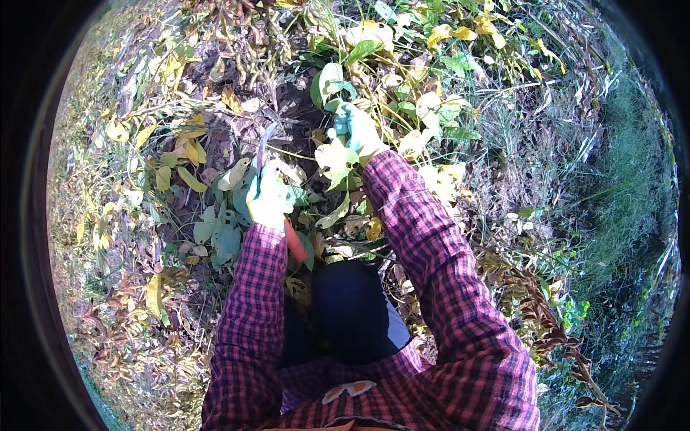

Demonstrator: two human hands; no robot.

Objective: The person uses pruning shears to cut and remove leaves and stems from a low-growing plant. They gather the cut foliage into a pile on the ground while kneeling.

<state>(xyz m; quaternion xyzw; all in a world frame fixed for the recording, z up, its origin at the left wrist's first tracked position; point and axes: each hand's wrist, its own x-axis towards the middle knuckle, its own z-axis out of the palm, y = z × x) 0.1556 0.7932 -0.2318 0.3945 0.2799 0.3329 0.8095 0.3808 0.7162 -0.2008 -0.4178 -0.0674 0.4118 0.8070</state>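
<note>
My gloved left hand (269, 196) grips a sickle. Its curved metal blade (264, 143) points forward, away from me, and its orange-red handle (295, 241) sticks out behind the wrist. Further forward and to the right, my gloved right hand (353, 129) is closed around part of a leafy green plant (330, 81), which looks like soybean. Its fingers and the leaves hide the exact spot of the grip. Broad pale leaves (337, 161) hang just under that hand. The sickle blade is apart from the right hand, to its left.
Brown soybean pods (242, 56) hang on dry stems at the top. Holed green leaves (218, 231) grow left of my left hand. A dry pod-bearing stalk (555, 328) lies at lower right, beside green grass (620, 215). My dark-clad knee (347, 312) is below my hands.
</note>
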